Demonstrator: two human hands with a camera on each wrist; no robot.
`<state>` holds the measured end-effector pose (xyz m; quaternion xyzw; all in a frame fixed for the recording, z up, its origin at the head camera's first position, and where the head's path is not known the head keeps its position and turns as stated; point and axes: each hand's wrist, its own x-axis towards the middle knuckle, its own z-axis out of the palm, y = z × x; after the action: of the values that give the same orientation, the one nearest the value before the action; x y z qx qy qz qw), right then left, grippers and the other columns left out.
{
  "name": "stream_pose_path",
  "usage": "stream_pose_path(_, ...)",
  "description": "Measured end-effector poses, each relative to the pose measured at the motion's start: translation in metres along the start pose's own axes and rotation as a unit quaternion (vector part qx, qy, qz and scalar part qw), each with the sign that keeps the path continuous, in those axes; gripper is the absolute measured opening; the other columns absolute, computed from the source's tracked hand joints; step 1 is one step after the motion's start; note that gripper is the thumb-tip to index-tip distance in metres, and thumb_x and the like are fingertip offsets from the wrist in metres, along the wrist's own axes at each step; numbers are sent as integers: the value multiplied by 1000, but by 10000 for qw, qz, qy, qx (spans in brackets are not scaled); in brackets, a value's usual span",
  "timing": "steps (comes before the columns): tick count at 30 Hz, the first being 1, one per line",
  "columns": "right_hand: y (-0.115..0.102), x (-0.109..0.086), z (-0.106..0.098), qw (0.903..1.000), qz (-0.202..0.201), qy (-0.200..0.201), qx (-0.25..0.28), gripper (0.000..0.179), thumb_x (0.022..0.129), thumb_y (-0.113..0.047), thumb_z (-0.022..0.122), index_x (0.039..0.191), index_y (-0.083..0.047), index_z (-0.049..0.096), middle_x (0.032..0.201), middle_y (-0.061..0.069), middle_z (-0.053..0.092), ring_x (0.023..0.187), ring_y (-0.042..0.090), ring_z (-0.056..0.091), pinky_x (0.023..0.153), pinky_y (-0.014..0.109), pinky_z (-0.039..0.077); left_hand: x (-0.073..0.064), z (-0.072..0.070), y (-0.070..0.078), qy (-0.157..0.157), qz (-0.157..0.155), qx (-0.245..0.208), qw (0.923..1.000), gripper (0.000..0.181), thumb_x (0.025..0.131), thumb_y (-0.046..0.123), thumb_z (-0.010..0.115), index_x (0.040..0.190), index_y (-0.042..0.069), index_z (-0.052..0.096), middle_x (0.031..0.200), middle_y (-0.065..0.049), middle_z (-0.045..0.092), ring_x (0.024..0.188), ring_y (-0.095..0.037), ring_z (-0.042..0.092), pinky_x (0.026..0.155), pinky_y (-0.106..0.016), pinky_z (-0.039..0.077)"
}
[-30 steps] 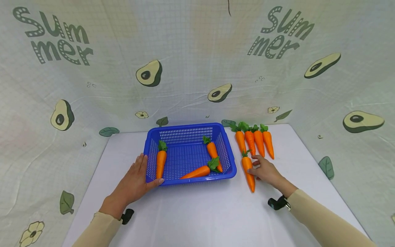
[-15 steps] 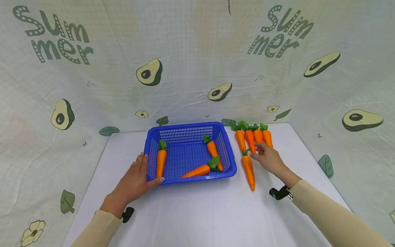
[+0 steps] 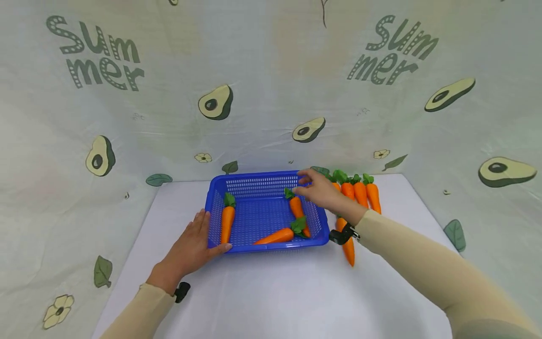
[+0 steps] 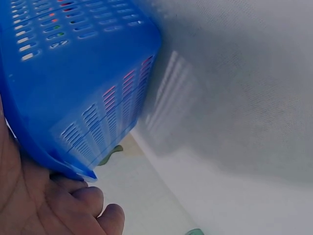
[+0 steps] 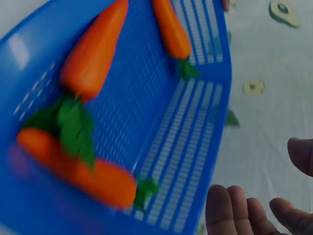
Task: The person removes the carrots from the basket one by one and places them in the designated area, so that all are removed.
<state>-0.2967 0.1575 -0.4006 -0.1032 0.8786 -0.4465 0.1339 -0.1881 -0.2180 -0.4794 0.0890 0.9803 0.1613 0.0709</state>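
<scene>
My left hand (image 3: 188, 249) lies at the near left corner of a blue plastic basket (image 3: 271, 248), fingers straight along its left side and thumb on the front rim. In the left wrist view, its fingertips (image 4: 90, 199) show beside the basket's rim. Above the basket's right side is my right hand (image 3: 322, 190), with nothing in it; in the right wrist view its thumb (image 5: 302, 155) stands apart from the fingers. The basket holds a carrot at the left (image 3: 227, 225), one along the front (image 3: 275, 236) and one at the right (image 3: 296, 207), all with green tops.
Several more carrots (image 3: 361, 194) lie side by side on the white table (image 3: 271, 296), right of the basket. A single carrot (image 3: 349, 252) lies nearer the front, partly behind the right wrist. A printed cloth (image 3: 262, 70) hangs behind the table.
My right hand has left the carrots on the table and swung left, up over the basket's right side, empty. My left hand stays at the basket's corner. The head view has shifted slightly.
</scene>
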Motion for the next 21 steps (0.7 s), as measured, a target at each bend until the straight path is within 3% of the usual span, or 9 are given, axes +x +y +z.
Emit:
stream_pose_path(3, -20, 15, 26, 9978, 35, -588, 316, 64, 102, -26, 71, 158, -11, 42, 148, 22, 54, 106, 33, 70, 95, 47, 62, -1, 1, -1, 59, -4, 17, 10000, 127, 89, 81, 60, 167, -5, 9, 175, -28, 10, 161, -49, 15, 128, -62, 18)
stream_pose_path(7, -40, 31, 59, 9897, 0, -1260, 684, 63, 102, -23, 71, 157, -11, 44, 146, 22, 55, 113, 33, 70, 93, 44, 63, -2, 0, -2, 112, -25, 47, 9999, 127, 88, 81, 61, 167, -5, 10, 174, -28, 12, 160, -48, 18, 127, -62, 21)
stream_pose_path(10, -49, 42, 78, 9784, 42, -1706, 1166, 61, 101, -19, 71, 156, -9, 45, 145, 22, 55, 121, 33, 68, 95, 48, 63, -3, 0, -3, 64, -101, 47, 9999, 128, 87, 82, 62, 167, -4, 10, 175, -27, 11, 161, -48, 18, 128, -61, 21)
stream_pose_path(17, -45, 69, 107, 9473, 670, -2311, 2114, 62, 103, -6, 65, 160, -8, 41, 152, 23, 52, 136, 42, 59, 105, 60, 55, -3, 0, 0, -73, -177, 104, 9998, 130, 86, 86, 57, 167, -3, 8, 176, -25, 8, 162, -46, 16, 129, -59, 18)
stream_pose_path(21, -37, 80, 122, 9371, 889, -2470, 2303, 67, 102, -5, 65, 163, -6, 35, 155, 26, 50, 143, 47, 51, 104, 60, 55, -5, -2, 1, -91, -182, 136, 9997, 131, 86, 87, 55, 167, -3, 8, 176, -25, 8, 162, -45, 15, 130, -60, 18)
